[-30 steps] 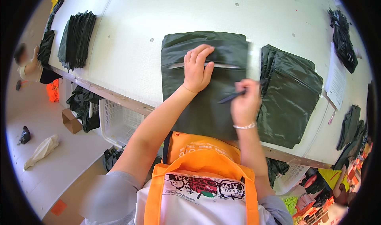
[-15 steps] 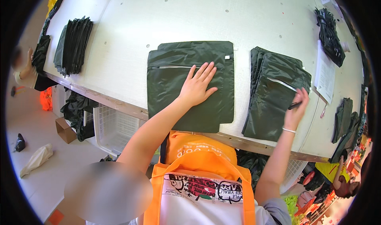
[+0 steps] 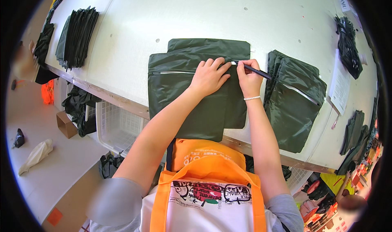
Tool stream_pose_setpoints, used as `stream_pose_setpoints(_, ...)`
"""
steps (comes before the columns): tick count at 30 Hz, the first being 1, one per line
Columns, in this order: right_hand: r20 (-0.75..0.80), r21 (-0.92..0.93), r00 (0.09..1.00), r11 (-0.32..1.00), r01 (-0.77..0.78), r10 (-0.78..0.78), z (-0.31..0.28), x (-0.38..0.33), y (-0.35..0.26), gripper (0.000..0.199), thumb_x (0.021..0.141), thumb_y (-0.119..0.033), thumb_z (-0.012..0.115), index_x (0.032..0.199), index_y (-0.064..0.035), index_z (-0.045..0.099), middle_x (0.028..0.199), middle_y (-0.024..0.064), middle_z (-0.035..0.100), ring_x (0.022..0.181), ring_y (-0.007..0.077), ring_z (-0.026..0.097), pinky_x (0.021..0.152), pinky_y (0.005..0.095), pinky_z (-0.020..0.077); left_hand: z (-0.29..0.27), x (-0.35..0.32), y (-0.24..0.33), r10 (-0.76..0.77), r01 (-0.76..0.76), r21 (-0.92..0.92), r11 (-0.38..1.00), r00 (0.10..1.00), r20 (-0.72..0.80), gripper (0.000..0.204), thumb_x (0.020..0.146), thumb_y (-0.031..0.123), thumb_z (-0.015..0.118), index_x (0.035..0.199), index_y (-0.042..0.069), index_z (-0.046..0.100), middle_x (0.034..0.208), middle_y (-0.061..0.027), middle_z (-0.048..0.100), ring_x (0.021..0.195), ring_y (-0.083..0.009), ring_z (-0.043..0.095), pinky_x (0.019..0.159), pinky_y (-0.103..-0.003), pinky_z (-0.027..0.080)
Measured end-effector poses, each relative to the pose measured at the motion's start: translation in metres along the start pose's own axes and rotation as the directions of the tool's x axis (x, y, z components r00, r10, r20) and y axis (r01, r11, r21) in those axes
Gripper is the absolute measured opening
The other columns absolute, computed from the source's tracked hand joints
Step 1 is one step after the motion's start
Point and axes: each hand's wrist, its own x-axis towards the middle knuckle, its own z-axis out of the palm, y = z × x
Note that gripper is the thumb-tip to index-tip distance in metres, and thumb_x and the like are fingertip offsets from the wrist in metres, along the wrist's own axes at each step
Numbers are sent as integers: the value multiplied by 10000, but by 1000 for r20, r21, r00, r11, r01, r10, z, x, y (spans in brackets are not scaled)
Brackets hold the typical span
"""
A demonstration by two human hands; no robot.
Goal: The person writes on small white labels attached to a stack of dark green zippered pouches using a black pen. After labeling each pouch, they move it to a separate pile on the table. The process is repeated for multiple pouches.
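Two dark green fabric pieces, overlapping and offset, lie on the white table (image 3: 134,15) in front of me. The upper fabric piece (image 3: 183,113) has a pale strip along a slit near its top; the lower fabric piece (image 3: 208,45) shows beyond its far and right edges. My left hand (image 3: 207,78) rests on the upper piece, fingers spread and holding nothing. In a writing grip, my right hand (image 3: 250,80) holds a black pen (image 3: 258,71). The pen's tip is at a small white label (image 3: 233,62) at the pieces' upper right; whether it touches cannot be told.
A stack of similar green pieces (image 3: 298,113) lies to the right. Farther right are a paper sheet (image 3: 341,85) and a black bundle (image 3: 349,48). Upright folded dark pieces (image 3: 79,38) stand at the left. A white basket (image 3: 118,123) sits below the table's edge.
My right hand has moved left with the pen, from the right stack to the white label. The upper fabric piece has shifted slightly toward me and left. My left hand stays on it.
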Motion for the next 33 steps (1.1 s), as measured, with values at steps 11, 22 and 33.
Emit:
stream_pose_setpoints(11,-47,-173,984,971,164,-174,8,0,10,145,804,-59,684,731,-31,562,594,59,560,516,131,507,514,278,441,4,4,-1,-3,3,14,1000,1000,-9,348,879,323,627,1201,192,625,1137,-17,550,892,-219,528,743,-362,422)
stream_pose_setpoints(22,-10,-219,982,958,184,-190,8,1,9,151,786,-57,688,727,-38,550,625,89,569,525,191,544,515,298,453,4,6,-1,-8,8,-7,1000,1000,-7,335,888,316,610,1198,191,625,1134,-22,552,898,-224,531,757,-363,424)
stream_pose_setpoints(33,-78,-142,986,980,137,-149,-1,-8,14,122,842,-81,674,787,-28,580,632,69,584,537,155,546,526,286,451,3,3,1,-25,25,-36,999,1000,8,332,882,304,621,1186,167,620,1139,-37,554,918,-237,537,777,-370,432)
